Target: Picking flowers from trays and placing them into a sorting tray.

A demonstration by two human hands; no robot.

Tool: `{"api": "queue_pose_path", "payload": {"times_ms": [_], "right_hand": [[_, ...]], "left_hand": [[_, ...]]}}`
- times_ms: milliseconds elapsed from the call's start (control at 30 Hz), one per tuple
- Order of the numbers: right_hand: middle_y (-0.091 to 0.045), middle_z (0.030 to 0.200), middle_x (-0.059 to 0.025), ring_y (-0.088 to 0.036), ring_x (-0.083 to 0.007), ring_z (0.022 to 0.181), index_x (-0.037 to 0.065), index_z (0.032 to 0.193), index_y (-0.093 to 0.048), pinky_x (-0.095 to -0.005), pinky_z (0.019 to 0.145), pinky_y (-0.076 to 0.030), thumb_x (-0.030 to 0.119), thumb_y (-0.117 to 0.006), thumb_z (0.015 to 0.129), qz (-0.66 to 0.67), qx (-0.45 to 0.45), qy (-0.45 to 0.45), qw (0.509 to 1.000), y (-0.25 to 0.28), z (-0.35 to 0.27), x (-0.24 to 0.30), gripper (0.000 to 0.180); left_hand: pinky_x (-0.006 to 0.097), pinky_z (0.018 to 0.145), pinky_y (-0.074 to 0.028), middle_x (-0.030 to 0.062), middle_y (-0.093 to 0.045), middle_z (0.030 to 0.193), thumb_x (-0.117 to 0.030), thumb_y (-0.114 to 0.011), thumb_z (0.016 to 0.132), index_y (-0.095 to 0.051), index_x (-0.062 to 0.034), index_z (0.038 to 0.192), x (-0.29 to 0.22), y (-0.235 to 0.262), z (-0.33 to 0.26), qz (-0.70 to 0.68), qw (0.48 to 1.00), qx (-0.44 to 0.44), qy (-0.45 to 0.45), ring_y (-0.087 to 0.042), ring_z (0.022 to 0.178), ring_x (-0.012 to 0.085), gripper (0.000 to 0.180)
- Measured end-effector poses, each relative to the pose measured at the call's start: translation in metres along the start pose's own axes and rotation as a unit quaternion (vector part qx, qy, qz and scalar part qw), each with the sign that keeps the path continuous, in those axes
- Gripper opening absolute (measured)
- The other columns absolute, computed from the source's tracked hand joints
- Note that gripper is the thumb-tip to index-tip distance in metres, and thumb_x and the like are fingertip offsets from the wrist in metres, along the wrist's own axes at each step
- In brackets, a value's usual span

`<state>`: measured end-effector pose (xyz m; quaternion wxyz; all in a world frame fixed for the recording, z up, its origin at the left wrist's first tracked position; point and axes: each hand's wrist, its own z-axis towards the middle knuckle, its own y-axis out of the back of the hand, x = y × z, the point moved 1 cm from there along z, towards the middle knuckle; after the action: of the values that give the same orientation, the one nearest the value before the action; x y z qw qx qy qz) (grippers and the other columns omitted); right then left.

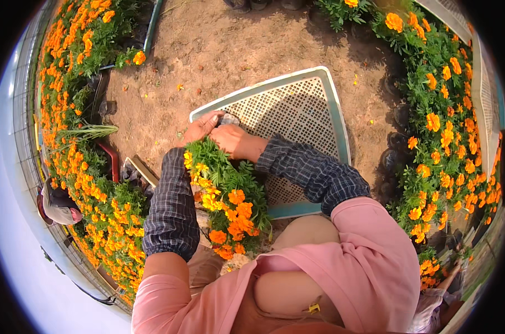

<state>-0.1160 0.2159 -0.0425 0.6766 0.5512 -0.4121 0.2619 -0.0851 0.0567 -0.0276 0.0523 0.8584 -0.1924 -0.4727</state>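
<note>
My left hand (199, 129) and my right hand (230, 139) are closed together at the near left corner of a tray. Between and under them is the base end of a marigold plant (227, 181), tipped so that its orange and yellow flowers hang toward my lap. A small greyish piece of its pot or root ball (228, 118) shows beyond my fingers; most of it is hidden by the hands. The pale perforated plastic tray (286, 111) with a green rim lies on the ground under my right forearm, with no plants in it.
Dense rows of marigolds stand on the left (69, 111) and right (447, 139), the right ones in dark pots (391, 158). Sandy soil (174, 61) lies beyond the tray. Another person (60, 203) is at the far left. A red-edged tray (109, 161) lies by the left row.
</note>
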Motion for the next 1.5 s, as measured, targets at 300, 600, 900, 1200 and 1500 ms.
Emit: {"api": "queue_pose_path", "payload": {"times_ms": [300, 600, 900, 1200, 1500], "right_hand": [[-0.058, 0.094, -0.0181, -0.057, -0.0271, 0.083, -0.005, 0.102, -0.052, -0.0371, 0.075, -0.046, 0.017, -0.068, 0.075, -0.082, -0.658, -0.342, 0.665, 0.205, -0.184, -0.145, 0.039], [-0.054, 0.117, -0.0184, -0.054, -0.0335, 0.103, -0.001, 0.121, -0.048, -0.0400, 0.090, -0.044, 0.019, -0.045, 0.092, -0.419, -0.172, -0.549, 0.702, 0.274, -0.234, -0.220, 0.036], [-0.064, 0.102, -0.0152, -0.060, -0.0294, 0.095, -0.001, 0.109, -0.059, -0.0383, 0.082, -0.046, 0.024, -0.053, 0.087, -0.399, -0.346, -0.396, 0.751, 0.244, -0.179, -0.196, 0.034], [-0.064, 0.099, -0.0159, -0.058, -0.0337, 0.097, 0.011, 0.091, -0.067, -0.0411, 0.083, -0.046, 0.034, -0.061, 0.074, -0.188, -0.342, -0.494, 0.777, 0.277, -0.107, -0.200, 0.029], [-0.065, 0.096, -0.0123, -0.060, -0.0335, 0.090, 0.010, 0.101, -0.064, -0.0424, 0.074, -0.047, 0.028, -0.060, 0.077, -0.499, -0.311, -0.370, 0.719, 0.225, -0.185, -0.219, 0.030]], "left_hand": [[0.040, 0.099, -0.036, 0.0115, -0.042, 0.134, -0.036, -0.055, 0.090, -0.042, -0.0121, 0.130, -0.030, -0.010, 0.016, 0.084, 0.993, 0.083, 0.002, -0.038, 0.125, 0.0283, 0.048], [0.038, 0.097, -0.039, 0.0129, -0.044, 0.133, -0.016, -0.058, 0.089, -0.045, -0.0096, 0.127, -0.038, -0.015, 0.018, 0.060, 0.995, 0.085, -0.008, -0.041, 0.122, 0.0264, 0.041], [0.039, 0.095, -0.040, 0.0135, -0.050, 0.125, -0.038, -0.052, 0.091, -0.046, -0.0099, 0.127, -0.017, -0.006, 0.016, 0.063, 0.996, 0.058, -0.017, -0.049, 0.112, 0.0279, 0.046], [0.040, 0.098, -0.037, 0.0108, -0.047, 0.130, -0.032, -0.052, 0.092, -0.045, -0.0121, 0.128, -0.019, -0.008, 0.010, 0.057, 0.996, 0.070, 0.016, -0.046, 0.118, 0.0286, 0.042], [0.033, 0.103, -0.038, 0.0025, -0.048, 0.122, 0.007, -0.061, 0.076, -0.053, -0.0082, 0.120, -0.010, -0.035, -0.002, -0.179, 0.977, -0.075, -0.090, -0.044, 0.117, 0.0185, 0.047]]}}
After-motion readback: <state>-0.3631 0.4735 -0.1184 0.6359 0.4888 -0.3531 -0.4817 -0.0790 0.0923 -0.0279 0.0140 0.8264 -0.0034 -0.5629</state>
